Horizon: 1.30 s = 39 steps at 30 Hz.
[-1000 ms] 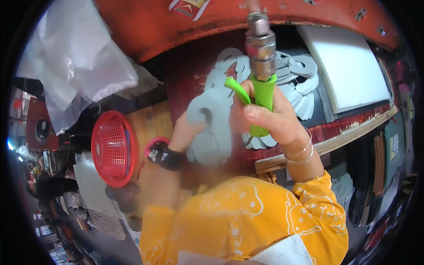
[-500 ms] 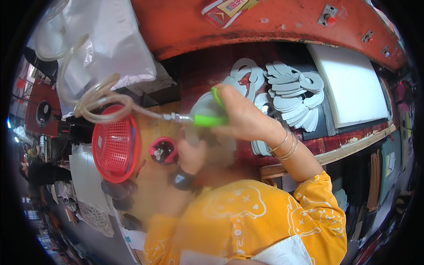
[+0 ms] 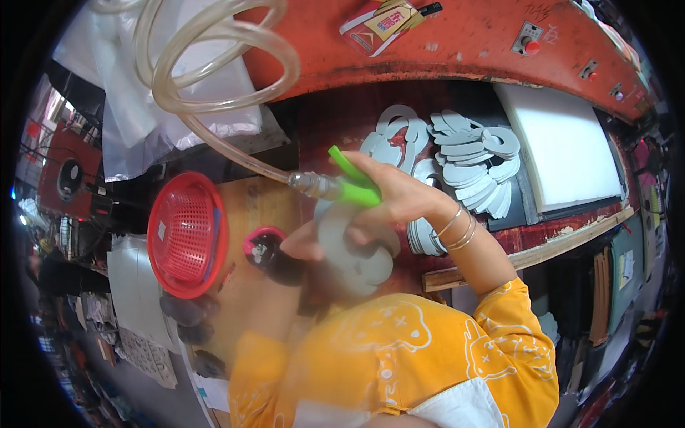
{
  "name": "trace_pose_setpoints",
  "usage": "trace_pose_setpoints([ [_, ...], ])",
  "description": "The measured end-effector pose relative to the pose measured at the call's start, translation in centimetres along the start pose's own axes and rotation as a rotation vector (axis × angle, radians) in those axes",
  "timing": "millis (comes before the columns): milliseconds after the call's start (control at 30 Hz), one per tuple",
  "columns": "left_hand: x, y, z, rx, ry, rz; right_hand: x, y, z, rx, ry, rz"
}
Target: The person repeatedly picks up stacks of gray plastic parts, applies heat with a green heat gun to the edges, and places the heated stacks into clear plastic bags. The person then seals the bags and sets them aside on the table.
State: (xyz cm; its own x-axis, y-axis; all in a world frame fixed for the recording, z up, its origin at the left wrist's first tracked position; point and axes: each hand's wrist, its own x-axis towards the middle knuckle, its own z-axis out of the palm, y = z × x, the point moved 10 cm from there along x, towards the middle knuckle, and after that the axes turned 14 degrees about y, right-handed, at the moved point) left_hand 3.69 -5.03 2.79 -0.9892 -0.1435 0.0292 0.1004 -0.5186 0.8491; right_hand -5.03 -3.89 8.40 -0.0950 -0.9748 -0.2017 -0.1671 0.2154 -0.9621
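Right hand [image 3: 399, 196] clamped on green air-blower handle [image 3: 353, 187] trailing springy clear hose [image 3: 214, 64], left hand [image 3: 314, 242] pinching blurred, light, probably floppy grey foam cutout [image 3: 357, 250] by its edge above counter [image 3: 528, 235].

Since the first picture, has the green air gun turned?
Yes. The green air gun, in the right hand, swung from pointing at the red machine to pointing left toward the red basket.

We are raising our right hand [image 3: 399, 196] with fingers curled closed, bangled wrist bent, yellow sleeve at the elbow. Our left hand [image 3: 325, 239] is lifting blurred just below it, wrist banded.
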Motion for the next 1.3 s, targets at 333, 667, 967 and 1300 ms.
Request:
trace_pose_setpoints([
  [333, 1.1, 7.4, -0.9, -0.237, 0.302, 0.388, -8.3, -9.9, -12.6, 0.565, 0.701, -0.897],
  [667, 2.5, 9.8, 0.1, -0.263, 0.378, 0.504, -9.4, -12.4, -7.1, 0.667, 0.506, -0.811],
  [967, 2.2, 12.0, 1.5, 0.009, 0.448, 0.745, -10.2, -11.8, -6.1, 0.676, 0.502, -0.737],
  [1300, 2.8, 10.8, 1.8, -0.105, 0.281, 0.677, -10.1, -12.2, -7.3, 0.553, 0.589, -0.775],
])
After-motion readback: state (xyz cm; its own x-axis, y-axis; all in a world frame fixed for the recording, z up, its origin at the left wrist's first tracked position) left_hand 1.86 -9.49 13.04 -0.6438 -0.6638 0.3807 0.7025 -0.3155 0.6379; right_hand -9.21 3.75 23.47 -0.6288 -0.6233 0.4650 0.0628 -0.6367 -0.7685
